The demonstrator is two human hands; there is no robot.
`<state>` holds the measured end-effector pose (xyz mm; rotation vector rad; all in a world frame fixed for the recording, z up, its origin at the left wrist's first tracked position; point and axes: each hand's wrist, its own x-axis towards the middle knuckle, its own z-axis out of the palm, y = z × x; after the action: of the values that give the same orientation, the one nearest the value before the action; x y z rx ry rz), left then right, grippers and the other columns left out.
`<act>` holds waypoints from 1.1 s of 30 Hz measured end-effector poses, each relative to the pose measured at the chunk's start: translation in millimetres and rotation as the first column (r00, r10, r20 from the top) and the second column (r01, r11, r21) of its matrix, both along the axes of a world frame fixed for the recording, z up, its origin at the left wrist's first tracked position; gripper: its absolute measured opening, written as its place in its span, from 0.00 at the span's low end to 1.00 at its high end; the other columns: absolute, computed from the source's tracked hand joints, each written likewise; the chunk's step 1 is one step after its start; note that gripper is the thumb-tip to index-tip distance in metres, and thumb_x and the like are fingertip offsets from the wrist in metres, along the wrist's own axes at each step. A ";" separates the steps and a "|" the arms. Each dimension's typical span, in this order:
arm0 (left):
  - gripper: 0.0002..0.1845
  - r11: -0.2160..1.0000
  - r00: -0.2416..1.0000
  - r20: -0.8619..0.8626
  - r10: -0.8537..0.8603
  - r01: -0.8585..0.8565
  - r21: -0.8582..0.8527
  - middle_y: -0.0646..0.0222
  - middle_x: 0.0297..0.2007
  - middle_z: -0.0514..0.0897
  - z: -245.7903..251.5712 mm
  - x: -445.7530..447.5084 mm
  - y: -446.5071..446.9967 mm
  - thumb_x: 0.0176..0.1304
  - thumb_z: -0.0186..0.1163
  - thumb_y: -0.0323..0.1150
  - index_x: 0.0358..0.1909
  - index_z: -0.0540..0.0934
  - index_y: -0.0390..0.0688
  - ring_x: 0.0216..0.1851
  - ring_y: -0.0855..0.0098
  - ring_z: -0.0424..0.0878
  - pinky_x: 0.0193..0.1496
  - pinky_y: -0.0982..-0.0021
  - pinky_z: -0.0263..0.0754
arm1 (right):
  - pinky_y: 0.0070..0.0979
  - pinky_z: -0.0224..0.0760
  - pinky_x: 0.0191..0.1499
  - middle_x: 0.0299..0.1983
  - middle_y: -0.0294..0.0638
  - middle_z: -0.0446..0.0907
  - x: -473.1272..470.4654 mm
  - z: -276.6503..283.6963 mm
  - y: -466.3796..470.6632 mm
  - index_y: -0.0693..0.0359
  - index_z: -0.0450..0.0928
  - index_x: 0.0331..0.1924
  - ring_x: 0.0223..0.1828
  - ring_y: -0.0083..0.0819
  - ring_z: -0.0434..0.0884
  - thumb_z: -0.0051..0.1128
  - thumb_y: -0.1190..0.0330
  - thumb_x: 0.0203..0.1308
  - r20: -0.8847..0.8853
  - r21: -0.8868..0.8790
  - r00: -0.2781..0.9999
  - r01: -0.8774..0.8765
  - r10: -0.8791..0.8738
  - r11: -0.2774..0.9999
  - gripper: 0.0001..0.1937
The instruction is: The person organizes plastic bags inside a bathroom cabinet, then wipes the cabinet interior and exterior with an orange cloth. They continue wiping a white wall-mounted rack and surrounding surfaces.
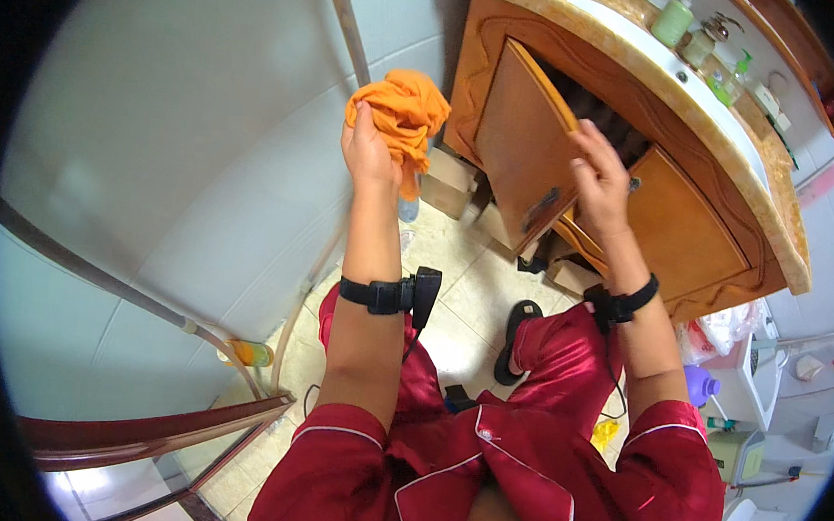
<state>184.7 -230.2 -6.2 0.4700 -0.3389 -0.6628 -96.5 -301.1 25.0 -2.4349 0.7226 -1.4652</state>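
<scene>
My left hand (370, 150) is closed on a bunched orange cloth (406, 109), whose loose end hangs below the fingers. My right hand (602, 182) is at the free edge of a wooden cabinet door (528, 142), slightly blurred. Its fingers are extended and hold nothing; whether they touch the door cannot be told. That door stands ajar with a dark handle (542, 207) on its face, and the inside behind it is dark. Beside it, a second cabinet door (684, 219) looks closed.
Above the cabinet is a stone-edged white washbasin (659, 50) with several pump bottles, including a pale green one (673, 22). Cardboard boxes (449, 184) stand underneath. A glass shower screen (203, 126) rises at left. A purple container (699, 385) and plastic bags (724, 329) are at right.
</scene>
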 end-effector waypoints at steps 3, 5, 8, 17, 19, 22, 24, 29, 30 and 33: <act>0.15 1.000 0.997 -0.071 -0.025 0.025 0.000 0.59 0.48 0.79 -2.6 -27.4 -21.1 0.74 0.46 0.36 0.50 0.73 0.35 0.47 0.63 0.81 0.48 0.63 0.79 | 0.33 0.64 0.64 0.59 0.48 0.76 -47.2 -4.6 -11.9 0.63 0.79 0.54 0.62 0.41 0.73 0.57 0.70 0.62 -0.090 0.013 0.988 0.126 -0.125 0.992 0.16; 0.16 0.994 0.992 -0.085 -0.095 0.099 0.050 0.60 0.50 0.78 -6.6 -43.0 -31.9 0.74 0.45 0.38 0.52 0.72 0.36 0.48 0.62 0.81 0.49 0.60 0.79 | 0.33 0.64 0.64 0.59 0.46 0.76 -59.1 -5.5 -17.2 0.61 0.80 0.54 0.63 0.42 0.72 0.58 0.68 0.62 -0.258 -0.229 0.940 0.167 -0.225 0.959 0.16; 0.19 0.969 0.974 -0.163 -0.157 0.184 0.166 0.60 0.55 0.77 -15.5 -65.4 -42.8 0.75 0.43 0.40 0.57 0.70 0.37 0.52 0.59 0.79 0.53 0.55 0.76 | 0.40 0.62 0.64 0.59 0.44 0.75 -66.9 -1.4 -24.4 0.54 0.82 0.50 0.63 0.47 0.68 0.60 0.64 0.60 -0.186 -0.417 0.854 0.380 -0.487 0.826 0.14; 0.20 0.939 0.925 -0.309 -0.222 0.288 0.187 0.57 0.52 0.78 -21.3 -58.5 -47.8 0.74 0.44 0.40 0.56 0.69 0.34 0.49 0.56 0.81 0.46 0.53 0.80 | 0.38 0.63 0.51 0.43 0.41 0.73 -89.9 -6.2 -58.9 0.41 0.81 0.52 0.46 0.40 0.70 0.62 0.57 0.59 -0.127 -0.685 0.537 0.560 -0.834 0.466 0.16; 0.20 0.941 0.920 -0.307 -0.245 0.302 0.153 0.56 0.51 0.78 -20.3 -53.5 -48.3 0.74 0.43 0.40 0.56 0.69 0.34 0.48 0.56 0.81 0.46 0.52 0.80 | 0.36 0.64 0.50 0.41 0.40 0.74 -89.2 -4.3 -61.4 0.44 0.80 0.53 0.44 0.39 0.70 0.62 0.58 0.58 -0.192 -0.639 0.517 0.579 -0.834 0.506 0.18; 0.18 0.950 0.940 -0.238 -0.243 0.281 0.139 0.56 0.48 0.79 -21.3 -62.9 -55.7 0.74 0.42 0.38 0.54 0.70 0.34 0.46 0.56 0.83 0.44 0.54 0.82 | 0.35 0.66 0.49 0.38 0.41 0.75 -69.8 -5.3 -49.1 0.47 0.77 0.57 0.45 0.38 0.72 0.63 0.59 0.58 -0.336 -0.476 0.608 0.550 -0.720 0.687 0.22; 0.16 0.955 0.949 -0.154 -0.274 0.288 0.074 0.57 0.47 0.80 -22.6 -84.2 -64.9 0.74 0.43 0.37 0.52 0.71 0.35 0.43 0.58 0.84 0.42 0.58 0.83 | 0.34 0.67 0.52 0.44 0.46 0.76 -49.2 -10.8 -31.4 0.50 0.70 0.64 0.50 0.40 0.73 0.62 0.58 0.59 -0.368 -0.011 0.828 0.451 -0.423 0.893 0.28; 0.34 0.698 0.697 -0.034 -0.716 0.716 -0.016 0.61 0.55 0.77 -30.7 -170.1 -67.9 0.71 0.39 0.61 0.58 0.72 0.39 0.56 0.65 0.75 0.61 0.64 0.68 | 0.28 0.64 0.62 0.64 0.50 0.65 12.3 -47.5 1.9 0.61 0.43 0.74 0.61 0.36 0.70 0.59 0.54 0.63 0.452 0.832 0.892 -0.422 -0.001 0.361 0.44; 0.36 0.746 0.738 0.109 -0.666 0.658 0.103 0.63 0.56 0.75 -30.1 -183.7 -62.4 0.70 0.37 0.62 0.59 0.71 0.39 0.59 0.67 0.72 0.63 0.66 0.65 | 0.28 0.64 0.62 0.61 0.47 0.68 13.0 -47.8 -1.3 0.61 0.48 0.73 0.60 0.34 0.70 0.59 0.56 0.64 0.452 0.846 0.881 -0.374 -0.138 0.381 0.40; 0.49 0.674 0.661 0.149 -0.736 0.695 0.248 0.52 0.67 0.64 -20.3 -190.5 -52.0 0.65 0.35 0.70 0.68 0.61 0.33 0.67 0.59 0.63 0.70 0.59 0.54 | 0.28 0.67 0.58 0.55 0.43 0.75 -2.2 -39.0 -19.7 0.60 0.69 0.63 0.55 0.33 0.73 0.58 0.64 0.65 0.585 0.754 0.786 -0.435 -0.201 0.493 0.23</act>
<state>-5.8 -282.3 -26.5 0.5821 -0.7229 -1.4389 -98.7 -320.8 -14.1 -1.0859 0.8101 -1.2296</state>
